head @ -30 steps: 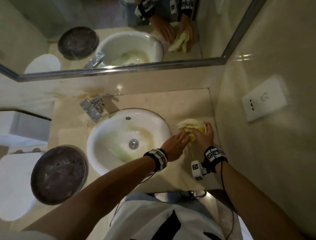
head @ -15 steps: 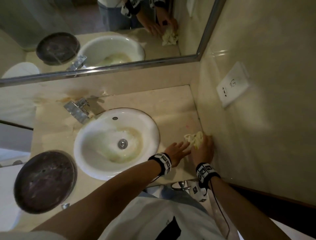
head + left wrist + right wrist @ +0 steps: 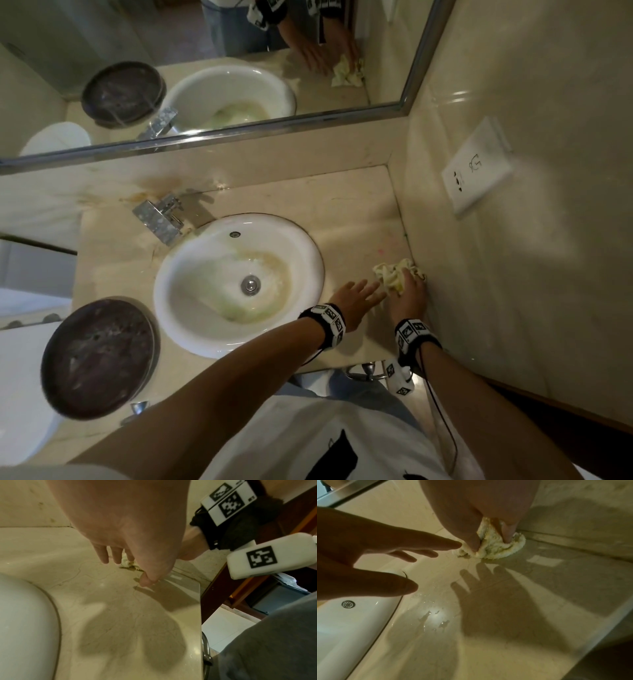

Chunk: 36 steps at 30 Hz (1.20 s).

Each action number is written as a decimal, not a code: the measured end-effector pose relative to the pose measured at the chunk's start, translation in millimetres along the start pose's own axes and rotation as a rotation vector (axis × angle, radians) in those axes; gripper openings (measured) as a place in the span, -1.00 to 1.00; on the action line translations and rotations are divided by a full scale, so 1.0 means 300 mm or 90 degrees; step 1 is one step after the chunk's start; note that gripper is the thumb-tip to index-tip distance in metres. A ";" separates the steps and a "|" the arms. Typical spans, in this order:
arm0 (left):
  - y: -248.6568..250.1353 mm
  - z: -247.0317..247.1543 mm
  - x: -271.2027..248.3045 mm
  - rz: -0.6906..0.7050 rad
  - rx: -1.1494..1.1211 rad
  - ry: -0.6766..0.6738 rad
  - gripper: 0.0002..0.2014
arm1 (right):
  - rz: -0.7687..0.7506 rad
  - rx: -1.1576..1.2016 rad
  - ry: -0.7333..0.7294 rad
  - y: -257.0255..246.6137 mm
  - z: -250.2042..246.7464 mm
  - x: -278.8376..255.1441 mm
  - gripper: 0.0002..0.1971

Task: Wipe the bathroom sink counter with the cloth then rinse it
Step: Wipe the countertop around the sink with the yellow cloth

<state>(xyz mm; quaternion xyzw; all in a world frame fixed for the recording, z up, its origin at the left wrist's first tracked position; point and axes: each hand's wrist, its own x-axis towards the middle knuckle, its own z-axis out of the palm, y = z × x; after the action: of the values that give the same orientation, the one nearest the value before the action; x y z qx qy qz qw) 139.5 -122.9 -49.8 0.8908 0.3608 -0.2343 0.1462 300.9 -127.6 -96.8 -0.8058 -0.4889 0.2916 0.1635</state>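
A crumpled pale yellow cloth (image 3: 390, 275) (image 3: 493, 547) lies on the beige marble counter (image 3: 342, 219) at its right edge, against the side wall. My right hand (image 3: 409, 294) grips the cloth, thumb and fingers (image 3: 507, 534) dug into it and pressing it down on the counter. My left hand (image 3: 356, 298) hovers just left of it with fingers (image 3: 436, 543) stretched out straight, holding nothing. A white round sink basin (image 3: 191, 274) with yellow-green stains sits left of both hands. A scrap of the cloth (image 3: 126, 561) shows past my left fingers.
A chrome faucet (image 3: 159, 216) stands at the basin's back left. A dark round lid (image 3: 97, 356) lies on the counter's front left. A mirror (image 3: 205, 68) runs along the back wall. A white wall socket (image 3: 476, 171) sits on the right wall. Water drops (image 3: 435, 615) dot the counter.
My right hand has carried the cloth from near the basin's rim to the right wall and pressed it down. My left hand has come off the cloth and opened flat.
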 end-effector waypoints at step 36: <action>-0.327 0.005 -0.078 -0.202 -0.166 0.147 -0.29 | -0.257 0.042 -0.183 -0.506 0.175 0.302 -0.70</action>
<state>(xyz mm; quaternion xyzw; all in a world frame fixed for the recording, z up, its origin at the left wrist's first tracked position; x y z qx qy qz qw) 54.5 -68.7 -47.8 0.8176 0.5375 -0.1026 0.1791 194.6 22.5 -82.5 -0.6360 -0.6485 0.3805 0.1737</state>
